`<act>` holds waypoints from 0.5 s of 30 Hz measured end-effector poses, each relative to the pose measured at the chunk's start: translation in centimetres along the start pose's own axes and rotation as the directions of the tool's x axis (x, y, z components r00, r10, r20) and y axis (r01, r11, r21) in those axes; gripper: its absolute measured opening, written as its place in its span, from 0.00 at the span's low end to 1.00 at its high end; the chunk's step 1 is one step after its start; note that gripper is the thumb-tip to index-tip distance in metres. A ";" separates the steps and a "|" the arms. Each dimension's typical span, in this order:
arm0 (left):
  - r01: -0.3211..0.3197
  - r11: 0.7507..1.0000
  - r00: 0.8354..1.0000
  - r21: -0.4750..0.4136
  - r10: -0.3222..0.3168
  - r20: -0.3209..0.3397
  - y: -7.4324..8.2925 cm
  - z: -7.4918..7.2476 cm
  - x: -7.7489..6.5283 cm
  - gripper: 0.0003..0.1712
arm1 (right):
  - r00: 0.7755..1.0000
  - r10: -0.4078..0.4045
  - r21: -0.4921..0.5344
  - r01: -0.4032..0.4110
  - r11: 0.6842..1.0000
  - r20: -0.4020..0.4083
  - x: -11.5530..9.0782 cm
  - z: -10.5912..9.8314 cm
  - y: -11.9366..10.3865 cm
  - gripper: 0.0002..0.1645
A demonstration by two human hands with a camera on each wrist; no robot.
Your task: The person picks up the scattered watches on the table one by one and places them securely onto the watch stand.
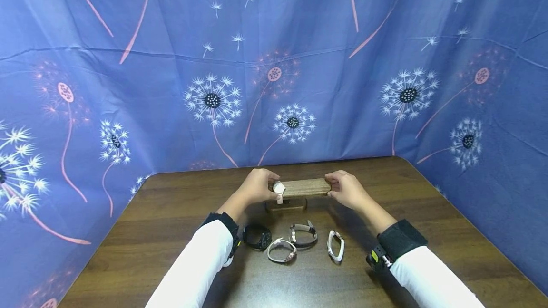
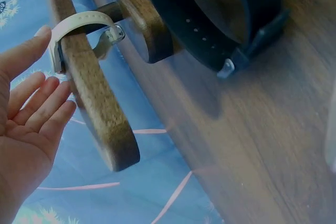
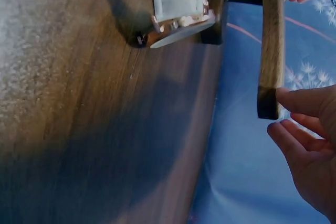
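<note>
A wooden watch stand (image 1: pixel 306 187) has its long crossbar raised over a dark base (image 1: pixel 286 206). Around the bar's left part wraps a white-strapped wristwatch (image 2: pixel 81 20), its pale face (image 1: pixel 278 187) turned toward the head camera. My left hand (image 1: pixel 256 186) holds this watch between thumb and fingertips; in the left wrist view the bar's near end (image 2: pixel 121 153) juts out beyond the hand. At the opposite end, my right hand (image 1: pixel 347 190) lightly pinches the bar, the thumb (image 3: pixel 296 99) against its wood and the fingers close by its tip.
Before the stand lie several wristwatches: a black one (image 1: pixel 257 237), one with a pale strap (image 1: pixel 281 251), one with a dark strap and silver case (image 1: pixel 303 235), and a white one (image 1: pixel 336 246). A blue dandelion-print cloth (image 1: pixel 342 84) hangs behind the brown table (image 1: pixel 180 232).
</note>
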State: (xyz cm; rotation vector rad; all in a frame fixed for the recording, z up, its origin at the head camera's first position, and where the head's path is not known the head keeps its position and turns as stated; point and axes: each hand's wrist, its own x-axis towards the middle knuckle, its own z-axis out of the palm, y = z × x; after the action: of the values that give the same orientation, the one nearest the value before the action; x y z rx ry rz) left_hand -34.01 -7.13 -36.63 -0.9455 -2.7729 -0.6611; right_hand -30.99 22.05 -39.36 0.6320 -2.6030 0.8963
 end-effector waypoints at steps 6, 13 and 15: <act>-0.021 1.000 1.000 0.021 0.021 -0.023 0.4 -0.5 -1.2 0.25 | 0.998 -0.052 -0.018 0.052 0.999 -0.026 -0.7 -0.1 -1.3 0.21; -0.139 0.990 0.988 -0.014 0.138 -0.066 1.7 -0.8 -2.8 0.20 | 0.995 -0.102 -0.008 0.102 0.995 0.017 -1.7 0.2 -3.3 0.21; -0.139 0.990 0.988 -0.016 0.138 -0.068 2.3 -0.9 -3.2 0.20 | 0.994 -0.108 -0.016 0.109 0.994 0.035 -1.9 0.2 -3.8 0.21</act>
State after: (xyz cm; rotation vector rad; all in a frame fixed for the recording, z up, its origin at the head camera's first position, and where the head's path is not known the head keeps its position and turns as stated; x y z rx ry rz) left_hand -30.06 -7.70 -35.88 -1.0879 -2.6191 -0.6877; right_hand -27.47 19.76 -38.44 0.7822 -2.5751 0.8349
